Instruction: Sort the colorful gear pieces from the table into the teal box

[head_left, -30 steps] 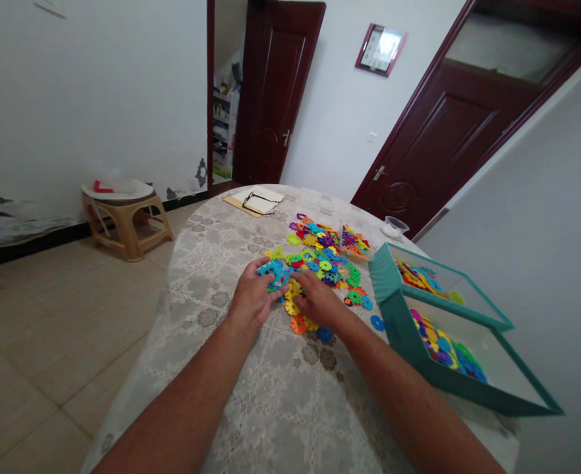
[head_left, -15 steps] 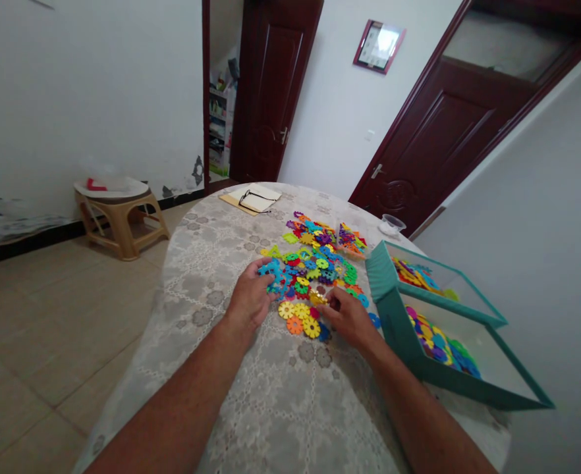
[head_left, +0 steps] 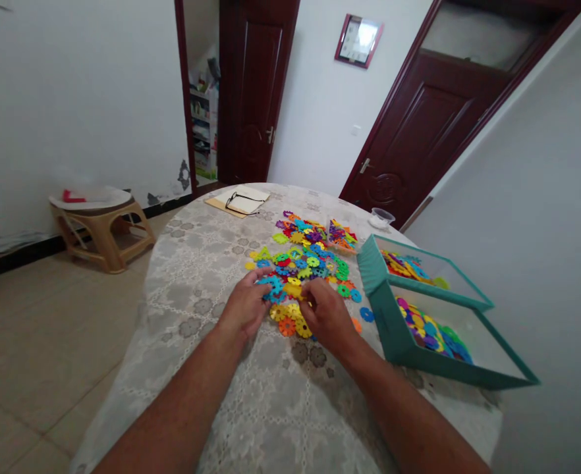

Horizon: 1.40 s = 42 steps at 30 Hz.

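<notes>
My left hand (head_left: 246, 301) is closed around a cluster of joined blue notched discs (head_left: 273, 288), its thumb lying on them. From the right, my right hand (head_left: 326, 311) pinches a yellow notched disc (head_left: 293, 290) close beside the blue cluster; whether the two touch I cannot make out. Just below lie loose yellow discs (head_left: 302, 328) and an orange disc (head_left: 286, 326), partly covered by my right hand. Beyond both hands spreads a heap of many-coloured plastic discs (head_left: 303, 262).
A green open box (head_left: 384, 322) with two compartments of plastic pieces stands at the right. Glasses (head_left: 241, 204) rest on a notebook (head_left: 221, 205) at the table's far left. A clear bowl (head_left: 382, 217) sits at the far right; a stool (head_left: 107, 237) is off to the left.
My right hand has moved left with the yellow disc, up to the blue cluster in my left hand. The whole view has shifted a little.
</notes>
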### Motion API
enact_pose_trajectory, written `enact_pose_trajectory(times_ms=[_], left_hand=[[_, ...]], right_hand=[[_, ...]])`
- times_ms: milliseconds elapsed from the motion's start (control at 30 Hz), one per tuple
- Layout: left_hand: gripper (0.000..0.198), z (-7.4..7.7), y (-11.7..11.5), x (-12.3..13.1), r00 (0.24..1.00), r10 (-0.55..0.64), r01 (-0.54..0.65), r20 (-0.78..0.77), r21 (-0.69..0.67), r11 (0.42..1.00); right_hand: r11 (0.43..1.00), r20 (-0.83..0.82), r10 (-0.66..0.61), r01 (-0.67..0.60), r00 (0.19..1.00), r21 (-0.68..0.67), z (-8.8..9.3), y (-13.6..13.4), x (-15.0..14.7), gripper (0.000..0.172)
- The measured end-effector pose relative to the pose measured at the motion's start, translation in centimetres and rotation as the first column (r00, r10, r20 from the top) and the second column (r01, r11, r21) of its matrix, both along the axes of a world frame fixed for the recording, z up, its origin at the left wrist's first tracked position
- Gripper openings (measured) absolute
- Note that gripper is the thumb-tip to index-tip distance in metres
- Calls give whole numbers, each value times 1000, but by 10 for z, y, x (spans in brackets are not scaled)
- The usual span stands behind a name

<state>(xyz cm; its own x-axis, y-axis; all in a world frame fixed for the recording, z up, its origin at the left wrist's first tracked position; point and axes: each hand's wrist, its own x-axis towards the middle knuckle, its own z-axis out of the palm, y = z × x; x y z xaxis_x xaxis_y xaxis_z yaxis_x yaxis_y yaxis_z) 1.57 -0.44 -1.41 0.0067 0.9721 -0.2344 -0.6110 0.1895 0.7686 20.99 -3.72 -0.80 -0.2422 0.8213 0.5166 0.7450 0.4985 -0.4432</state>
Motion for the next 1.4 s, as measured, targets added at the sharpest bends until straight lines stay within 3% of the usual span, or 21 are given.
enact_pose_trajectory(times_ms=[167, 300, 400, 533, 633, 767, 867, 1000, 1100, 1167, 1267, 1333, 1400], left_hand=[[37, 3, -4, 3, 993, -89, 90, 83, -7, 996], [48, 4, -5, 1, 992, -117, 119, 52, -32, 992], [49, 4, -5, 0, 996, -67, 72, 60, -72, 995], [45, 3, -4, 0, 996, -56, 62, 63, -93, 994], [42, 1, -2, 0, 996, -75, 79, 50, -92, 993], [38, -3, -1, 0, 997, -70, 74, 41, -96, 993], [36, -3, -2, -1, 995, -90, 93, 41, -75, 993], [30, -2, -3, -2, 993, -109, 112, 37, -76, 991], [30, -1, -4, -2, 992, -121, 123, 25, -88, 989], [30, 0, -5, -2, 992, -127, 128, 10, -93, 987], [31, 1, -7, -1, 989, -146, 146, -3, -81, 986], [35, 1, -8, -1, 984, -179, 178, -7, -55, 983], [42, 0, -9, 0, 977, -211, 210, -28, -25, 977]], right_hand=[[999, 160, 44, -41, 986, -16, -10, 4, -27, 19], [995, 137, 97, -94, 986, -26, -12, 8, -25, 31], [997, 151, -73, 73, 986, 5, -14, 25, -2, 31], [919, 360, -346, 390, 866, -53, -22, 57, 37, 32], [889, 474, -355, 448, 806, -97, -28, 70, 53, 31], [908, 475, -331, 413, 815, -75, -33, 68, 56, 24], [929, 357, -333, 368, 873, -34, -32, 61, 55, 22], [941, -2, -338, 337, 941, -30, -23, 55, 56, 25], [919, -306, -355, 269, 884, -289, -14, 52, 54, 31], [869, -471, -374, 123, 799, -479, -10, 48, 48, 36], [800, -621, -348, -123, 703, -588, -6, 36, 31, 41], [760, -635, -297, -226, 713, -609, -6, 27, 15, 41], [751, -582, -222, -244, 782, -614, -6, 22, 2, 36]])
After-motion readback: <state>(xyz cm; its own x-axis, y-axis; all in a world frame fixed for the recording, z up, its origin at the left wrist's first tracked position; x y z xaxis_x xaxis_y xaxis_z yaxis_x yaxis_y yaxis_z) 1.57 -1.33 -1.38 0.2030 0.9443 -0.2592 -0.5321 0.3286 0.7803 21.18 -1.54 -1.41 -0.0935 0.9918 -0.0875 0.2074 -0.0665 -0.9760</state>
